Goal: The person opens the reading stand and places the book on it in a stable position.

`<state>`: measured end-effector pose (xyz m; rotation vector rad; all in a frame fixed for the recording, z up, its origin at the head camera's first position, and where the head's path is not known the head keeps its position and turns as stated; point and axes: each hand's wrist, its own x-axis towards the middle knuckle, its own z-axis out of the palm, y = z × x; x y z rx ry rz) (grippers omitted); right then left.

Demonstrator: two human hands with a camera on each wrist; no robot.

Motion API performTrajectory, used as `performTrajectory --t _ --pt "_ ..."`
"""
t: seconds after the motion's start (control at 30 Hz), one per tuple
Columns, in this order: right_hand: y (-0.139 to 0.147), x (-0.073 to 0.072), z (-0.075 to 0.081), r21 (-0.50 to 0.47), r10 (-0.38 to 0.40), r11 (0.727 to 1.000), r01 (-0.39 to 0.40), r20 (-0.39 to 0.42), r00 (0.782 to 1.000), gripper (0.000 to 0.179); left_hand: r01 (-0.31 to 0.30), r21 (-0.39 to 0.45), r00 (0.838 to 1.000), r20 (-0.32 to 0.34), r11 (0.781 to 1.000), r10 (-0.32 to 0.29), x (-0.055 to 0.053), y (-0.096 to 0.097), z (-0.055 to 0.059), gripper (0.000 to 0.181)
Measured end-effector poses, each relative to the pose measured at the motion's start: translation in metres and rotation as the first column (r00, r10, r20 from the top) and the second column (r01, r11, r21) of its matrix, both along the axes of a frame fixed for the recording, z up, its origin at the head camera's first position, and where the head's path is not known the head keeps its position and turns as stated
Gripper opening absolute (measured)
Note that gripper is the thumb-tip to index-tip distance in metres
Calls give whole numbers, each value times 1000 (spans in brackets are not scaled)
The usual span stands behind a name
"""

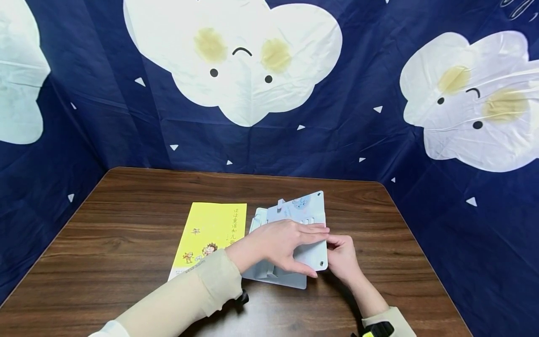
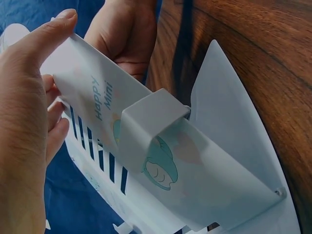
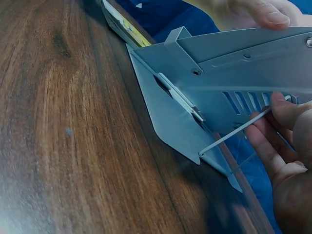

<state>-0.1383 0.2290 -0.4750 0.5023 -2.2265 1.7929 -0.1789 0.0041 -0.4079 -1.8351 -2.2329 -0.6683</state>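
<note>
A pale blue metal book stand (image 1: 310, 255) stands tilted on the table, its back panel raised from the base plate (image 1: 290, 280). My left hand (image 1: 286, 241) lies across the panel's printed front, fingers stretched toward the right edge. In the right wrist view the left thumb (image 3: 273, 17) touches the panel's edge. Behind the panel, my right hand (image 3: 287, 141) pinches the thin wire leg (image 3: 234, 131) between thumb and fingers, close to the slots (image 3: 246, 101). A bent page clip (image 2: 156, 117) sits on the front beside the "Happy Mini" lettering (image 2: 100, 100).
Left of the stand lies a yellow children's book (image 1: 214, 224), partly covered by the left sleeve (image 1: 210, 283). Wood-grain table (image 1: 126, 224) surrounds both. A dark blue cloth with clouds (image 1: 252, 140) hangs behind the table and along its sides.
</note>
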Motion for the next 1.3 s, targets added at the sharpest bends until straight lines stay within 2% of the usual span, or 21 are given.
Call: performTrajectory --t 0.23,0.7,1.17,1.3 --pt "2 0 1 -3 -1 1000 1 6 1000 20 -53 -41 999 -7 998 52 3 -2 2 89" --pt "7 2 1 -22 -23 1000 23 2 1000 15 -115 -73 993 24 991 117 3 -7 1 92" --pt "15 8 3 -21 -24 1000 24 -4 1000 13 -128 -75 990 48 989 132 -4 -22 2 90" --pt "16 11 4 -28 -28 999 29 14 1000 13 -154 -81 985 65 985 159 -7 -27 1 91"
